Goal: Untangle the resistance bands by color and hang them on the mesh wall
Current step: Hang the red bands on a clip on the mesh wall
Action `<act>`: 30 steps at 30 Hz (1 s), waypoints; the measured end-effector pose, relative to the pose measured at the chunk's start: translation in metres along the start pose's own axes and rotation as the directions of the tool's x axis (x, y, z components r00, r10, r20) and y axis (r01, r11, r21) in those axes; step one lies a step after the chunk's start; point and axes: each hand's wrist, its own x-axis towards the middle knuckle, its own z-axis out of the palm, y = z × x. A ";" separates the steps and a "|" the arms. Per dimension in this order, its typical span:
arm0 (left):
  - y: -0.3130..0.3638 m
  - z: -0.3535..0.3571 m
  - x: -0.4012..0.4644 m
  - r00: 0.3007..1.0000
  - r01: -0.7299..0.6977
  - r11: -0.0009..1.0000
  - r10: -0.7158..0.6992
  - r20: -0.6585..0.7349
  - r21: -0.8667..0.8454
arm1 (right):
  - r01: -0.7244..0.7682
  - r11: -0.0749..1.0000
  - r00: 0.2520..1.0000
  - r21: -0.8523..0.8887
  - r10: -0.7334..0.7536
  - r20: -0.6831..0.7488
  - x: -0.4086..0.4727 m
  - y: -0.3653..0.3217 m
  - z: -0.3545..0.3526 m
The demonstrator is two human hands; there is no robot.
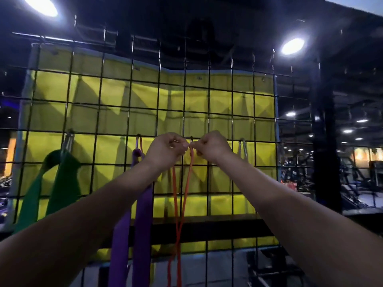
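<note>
A thin orange band (175,204) hangs down the black mesh wall (128,112) in a long loop. Its top end is pinched between my left hand (165,149) and my right hand (211,147), which meet at a hook (191,139) on the mesh. Left of it a wide purple band (143,224) hangs from a carabiner (138,142). Further left a broad green band (58,183) hangs from another carabiner (69,140). Whether the orange band sits on the hook is hidden by my fingers.
A yellow tarp (228,100) covers the back of the mesh. An empty carabiner (243,148) hangs right of my hands. Gym machines (352,172) stand in the dim room at right. Bright ceiling lamps (292,46) shine above.
</note>
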 end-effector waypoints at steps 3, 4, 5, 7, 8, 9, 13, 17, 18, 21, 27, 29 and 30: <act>-0.004 -0.001 0.007 1.000 0.006 1.000 -0.007 0.016 0.014 | -0.053 0.998 0.998 0.029 0.053 -0.019 0.010 0.000 0.008; -0.006 -0.001 0.008 1.000 0.001 1.000 -0.001 0.019 0.025 | -0.068 0.996 0.997 0.064 0.069 -0.018 0.014 0.001 0.010; -0.007 -0.002 0.009 1.000 -0.010 0.999 0.009 0.019 0.037 | -0.083 0.991 0.996 0.101 0.085 -0.022 0.016 0.001 0.013; -0.009 -0.002 0.012 0.999 -0.034 0.998 0.033 0.015 0.056 | -0.110 0.979 0.992 0.172 0.118 -0.035 0.018 -0.001 0.017; -0.010 -0.003 0.013 0.999 -0.044 0.997 0.043 0.015 0.063 | -0.126 0.970 0.990 0.210 0.135 -0.032 0.018 -0.001 0.019; -0.011 -0.004 0.013 0.999 -0.052 0.996 0.051 0.015 0.069 | -0.147 0.956 0.987 0.254 0.158 -0.022 0.019 -0.001 0.021; -0.011 -0.007 0.013 0.998 -0.046 0.998 0.044 0.034 0.051 | -0.220 0.890 0.974 0.399 0.223 0.038 0.016 -0.002 0.025; -0.010 -0.007 0.012 0.998 -0.028 1.000 0.028 0.051 -0.002 | -0.256 0.833 0.967 0.491 0.226 0.121 0.009 -0.004 0.017; -0.009 -0.007 0.012 0.998 -0.028 1.000 0.028 0.051 -0.006 | -0.261 0.820 0.965 0.510 0.219 0.142 0.007 -0.004 0.014; -0.009 -0.007 0.012 0.998 -0.037 0.999 0.037 0.051 0.010 | -0.262 0.800 0.965 0.540 0.201 0.171 0.005 -0.004 0.008; -0.010 -0.009 0.013 0.997 -0.044 0.999 0.043 0.056 0.013 | -0.238 0.861 0.969 0.449 0.181 0.167 0.010 -0.012 0.008; -0.010 -0.009 0.013 0.998 -0.039 0.999 0.039 0.059 0.005 | -0.280 0.829 0.956 0.483 0.194 0.221 0.008 -0.013 0.005; -0.008 -0.008 0.013 0.998 -0.039 0.999 0.040 0.058 -0.004 | -0.298 0.811 0.950 0.503 0.199 0.242 0.007 -0.013 0.003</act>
